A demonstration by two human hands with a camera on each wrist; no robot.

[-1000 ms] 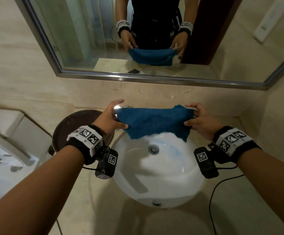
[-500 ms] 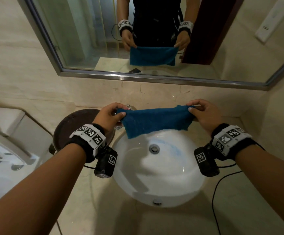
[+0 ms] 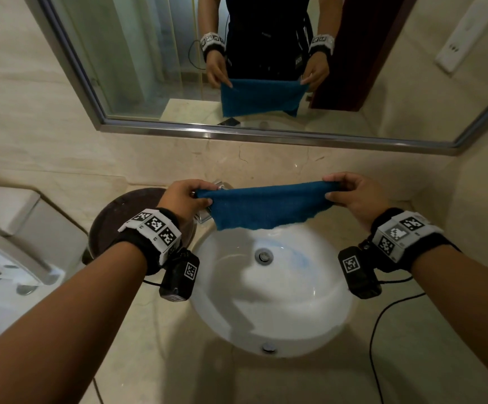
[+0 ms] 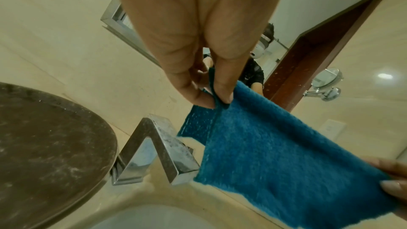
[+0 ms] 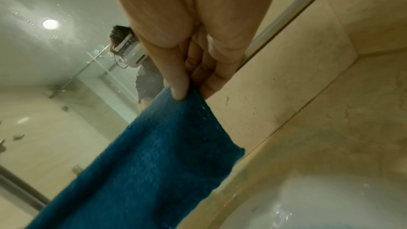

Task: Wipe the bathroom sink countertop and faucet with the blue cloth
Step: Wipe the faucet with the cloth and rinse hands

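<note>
I had the fuzzy blue terry cloth stretched flat between both hands, hanging in the air over the far rim of the round white ceramic basin, at about twelve o'clock from its drain. My left hand had its grip clamped on the cloth's left top corner, thumb against fingertips, as the left wrist view showed plainly. My right hand pinched the opposite corner the same way, thumb laid on the front face and fingers behind. The cloth touched nothing below; its lower edge hung free above the basin.

The angular chrome faucet stood just behind and below the cloth's left end, at roughly ten o'clock from the drain, and its top looked spotted with dried marks. The beige marble tabletop ran round the basin on every side, with a dark round stone-like disc at nine o'clock beside the faucet.

I judged that I was squaring the cloth up before any wiping had begun. To do this well, I thought it wise to fold it into a flat pad rather than bunch it, so a clean face met the surface. One hand could then press with flat fingers while the other stayed clear. I would have taken the faucet's spotted top firmly, and watched the trailing black cable lying on the tabletop at four o'clock.
</note>
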